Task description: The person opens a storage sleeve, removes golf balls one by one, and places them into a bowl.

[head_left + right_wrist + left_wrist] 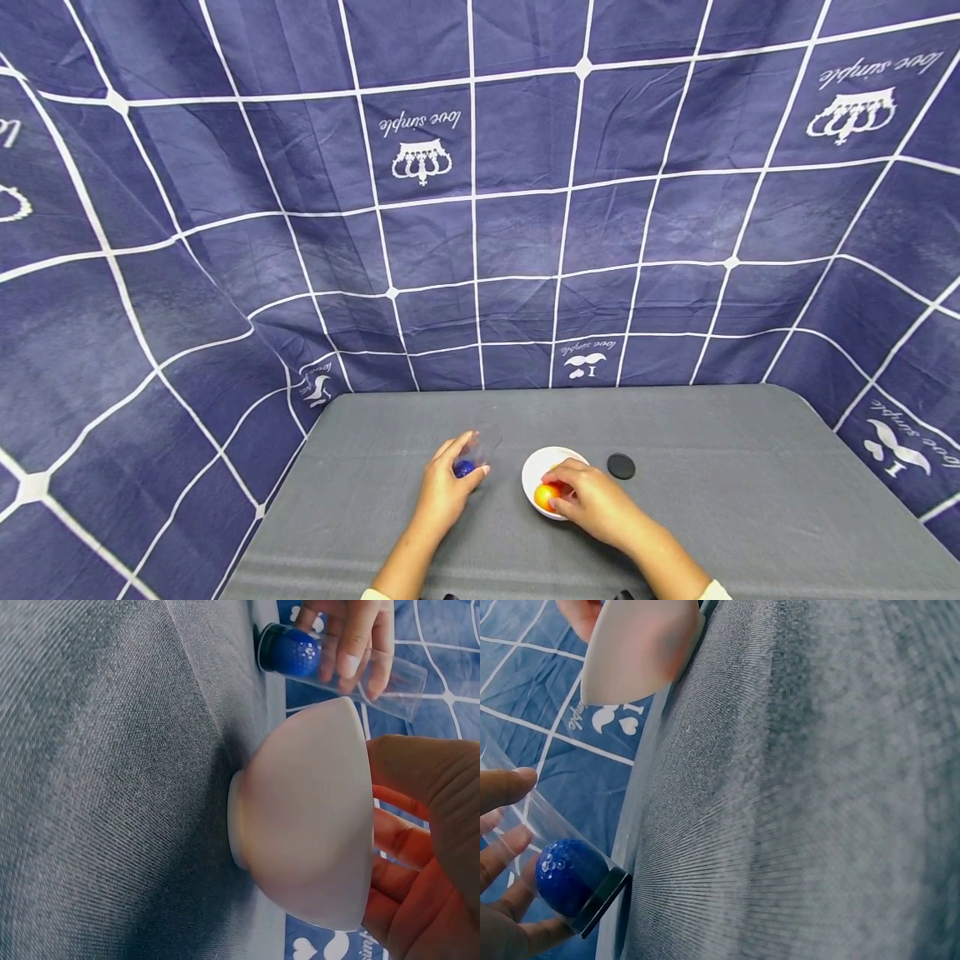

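In the head view my left hand [444,485] holds a clear plastic tube [487,440] upright on the table, thumb on one side and fingers on the other. A dark blue ball [571,877] lies at the bottom of the tube, just above its black base [604,901]. My right hand [596,502] reaches into a white bowl [531,471], fingertips and thumb around an orange ball [547,497]. From the right wrist view the bowl [311,817] stands upright on the table, and its wall hides the fingertips and the ball.
A black round disc [621,466] lies flat on the table to the right of the bowl. The grey cloth-covered table [360,517] reaches back to a blue curtain [517,242] with white lines, which also hangs at the left and right sides.
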`<state>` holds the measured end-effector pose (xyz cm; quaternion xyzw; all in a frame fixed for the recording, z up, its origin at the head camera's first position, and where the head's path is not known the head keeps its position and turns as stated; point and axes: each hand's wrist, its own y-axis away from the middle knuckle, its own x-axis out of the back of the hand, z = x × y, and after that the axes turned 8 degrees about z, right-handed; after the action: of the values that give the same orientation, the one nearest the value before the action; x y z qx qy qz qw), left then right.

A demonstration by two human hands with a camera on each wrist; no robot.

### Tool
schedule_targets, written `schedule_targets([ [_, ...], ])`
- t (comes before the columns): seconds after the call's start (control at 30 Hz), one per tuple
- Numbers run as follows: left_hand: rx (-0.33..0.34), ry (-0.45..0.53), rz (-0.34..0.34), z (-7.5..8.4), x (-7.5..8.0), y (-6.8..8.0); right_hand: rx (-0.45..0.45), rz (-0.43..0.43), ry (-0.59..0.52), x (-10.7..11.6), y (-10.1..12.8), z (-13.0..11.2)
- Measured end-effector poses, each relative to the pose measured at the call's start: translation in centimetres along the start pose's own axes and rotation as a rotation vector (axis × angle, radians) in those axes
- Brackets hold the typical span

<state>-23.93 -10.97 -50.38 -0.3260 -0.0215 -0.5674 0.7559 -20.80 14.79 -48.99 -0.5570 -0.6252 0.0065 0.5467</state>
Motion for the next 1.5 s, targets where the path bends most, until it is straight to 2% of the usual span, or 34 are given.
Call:
schedule_targets([
  [0.3, -0.065, -0.02, 0.004, 0.4, 0.0, 0.2, -0.04, 0.025, -0.038, 0.3, 0.0, -0.1],
  [0.57, -0.149, -0.093, 0.001, 2.1, 0.3, 0.2, -0.108, 0.08, -0.056, 0.7, -0.3, -0.2],
  [0.67, -0.213, -0.156, 0.011, 2.8, 0.4, 0.2, -0.123, 0.113, -0.088, 0.7, -0.5, -0.3],
  [0.77, -0.307, -0.236, 0.036, 3.3, 0.3, 0.3, -0.137, 0.136, -0.123, 0.8, -0.7, -0.3],
  [0.93, -0.434, -0.337, 0.07, 3.8, 0.2, 0.4, -0.17, 0.138, -0.212, 0.9, -0.8, -0.4],
  [1.2, -0.557, -0.422, 0.083, 4.4, 0.3, 0.3, -0.196, 0.141, -0.321, 1.1, -0.9, -0.8],
  [1.5, -0.653, -0.49, 0.075, 5.1, 0.2, 0.3, -0.211, 0.178, -0.404, 0.9, -1.0, -1.0],
])
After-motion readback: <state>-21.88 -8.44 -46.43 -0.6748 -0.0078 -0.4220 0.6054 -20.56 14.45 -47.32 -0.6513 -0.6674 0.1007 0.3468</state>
